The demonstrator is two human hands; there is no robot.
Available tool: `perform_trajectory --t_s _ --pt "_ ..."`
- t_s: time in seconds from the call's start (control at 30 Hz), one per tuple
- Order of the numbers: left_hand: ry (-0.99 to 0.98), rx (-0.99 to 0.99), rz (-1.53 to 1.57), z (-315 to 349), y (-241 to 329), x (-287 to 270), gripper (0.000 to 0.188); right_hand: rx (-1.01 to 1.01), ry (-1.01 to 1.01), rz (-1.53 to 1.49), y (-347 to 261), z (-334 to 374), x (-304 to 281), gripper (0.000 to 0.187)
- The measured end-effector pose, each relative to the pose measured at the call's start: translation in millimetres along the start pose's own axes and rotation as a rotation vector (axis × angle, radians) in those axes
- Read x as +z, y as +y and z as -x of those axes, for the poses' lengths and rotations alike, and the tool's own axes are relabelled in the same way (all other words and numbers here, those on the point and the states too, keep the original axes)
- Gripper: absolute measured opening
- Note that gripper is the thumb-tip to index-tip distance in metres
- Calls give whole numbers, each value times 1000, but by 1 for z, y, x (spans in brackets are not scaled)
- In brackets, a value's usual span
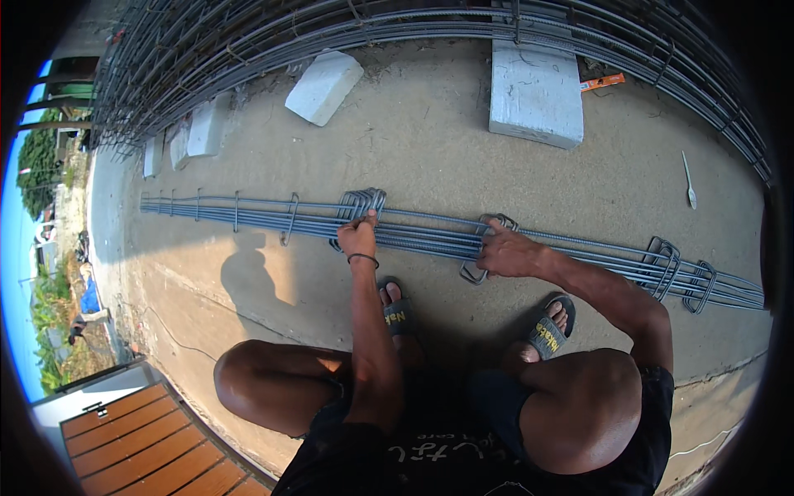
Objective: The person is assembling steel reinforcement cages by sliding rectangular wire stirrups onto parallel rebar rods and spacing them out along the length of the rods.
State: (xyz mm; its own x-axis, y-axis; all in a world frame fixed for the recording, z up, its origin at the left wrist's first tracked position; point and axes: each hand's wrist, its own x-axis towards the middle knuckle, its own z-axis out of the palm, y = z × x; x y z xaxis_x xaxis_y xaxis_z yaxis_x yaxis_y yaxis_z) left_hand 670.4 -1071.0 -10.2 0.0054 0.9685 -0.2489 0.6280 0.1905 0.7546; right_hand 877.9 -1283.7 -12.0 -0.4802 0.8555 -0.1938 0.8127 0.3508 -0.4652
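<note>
A long bundle of steel reinforcing bars (422, 239) lies on the concrete in front of my feet, running from far left to the right edge. Bent wire stirrups loop around it at intervals. My left hand (358, 237) is closed at a tight cluster of stirrups (361, 201), its thumb and fingers against their near right side. Farther right, my right hand (506, 249) curls over a smaller group of stirrups (473, 273); its fingertips are partly hidden. More stirrups (662, 268) hang around the bars toward the right end, and single stirrups (291, 219) stand spaced out on the left.
Stacked rebar cages (331, 29) fill the far side, above pale blocks (538, 95) and a tilted block (324, 88). A white plastic spoon (690, 186) and an orange wrapper (602, 82) lie on the ground. A brown slatted panel (149, 442) stands near left.
</note>
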Motion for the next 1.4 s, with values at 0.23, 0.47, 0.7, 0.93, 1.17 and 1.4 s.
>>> perform_trajectory --t_s 0.23,0.47,0.7,0.93,1.17,1.4 --pt "-14 -64 -57 -4 -7 7 21 340 -306 218 1 238 -8 47" --pt "-26 -78 27 -8 -21 6 20 603 -162 174 16 409 44 51" --pt "-37 58 -206 43 -19 51 34 564 -267 267 27 389 43 30" --pt "-484 158 -181 205 14 111 30 501 -353 207 47 328 18 28" --pt "-932 421 -233 281 39 181 29 827 -480 99 21 302 -2 51" --pt "-406 602 -210 161 81 129 29 792 260 -171 -12 183 -25 34"
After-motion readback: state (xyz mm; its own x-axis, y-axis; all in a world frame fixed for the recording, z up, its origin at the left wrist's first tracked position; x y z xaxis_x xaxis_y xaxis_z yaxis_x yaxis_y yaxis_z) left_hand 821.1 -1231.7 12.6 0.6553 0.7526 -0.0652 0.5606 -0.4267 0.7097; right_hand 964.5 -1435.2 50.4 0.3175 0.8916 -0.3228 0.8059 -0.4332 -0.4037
